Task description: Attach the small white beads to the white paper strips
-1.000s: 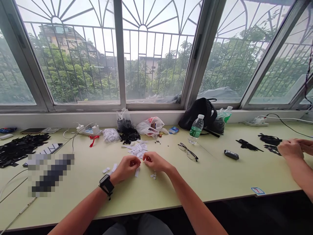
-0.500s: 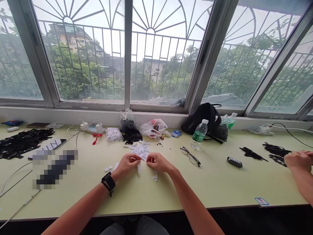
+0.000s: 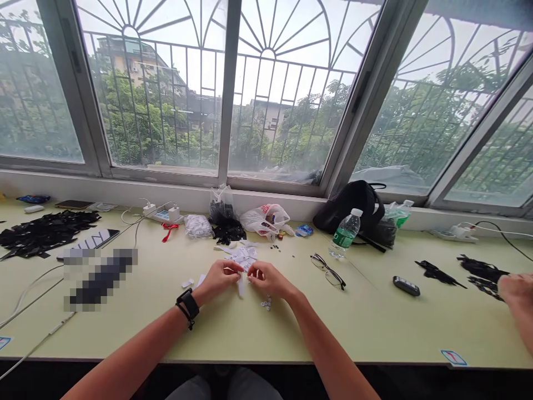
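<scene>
A narrow white paper strip point(image 3: 240, 286) hangs almost upright, its free end pointing down toward the person and leaning slightly to their right; its upper end sits in the fingertips of the left hand point(image 3: 216, 281), which is closed in a pinch; the right hand point(image 3: 270, 280) is curled just beside it, and whether it grips anything is too small to tell; a black watch point(image 3: 188, 304) circles the left wrist; a heap of white paper pieces point(image 3: 244, 258) lies just ahead of the hands, and small white rings point(image 3: 266, 303) lie just below the right hand; farther ahead, a clear plastic bag point(image 3: 222, 205) holds black pieces, and a white plastic bag point(image 3: 266, 218) sits beside it; well to the right of the right hand, eyeglasses point(image 3: 327, 271) lie on the pale green table point(image 3: 291, 333), and a co-worker's hand point(image 3: 518, 294) rests at the far right edge, near black scraps point(image 3: 483, 272).
</scene>
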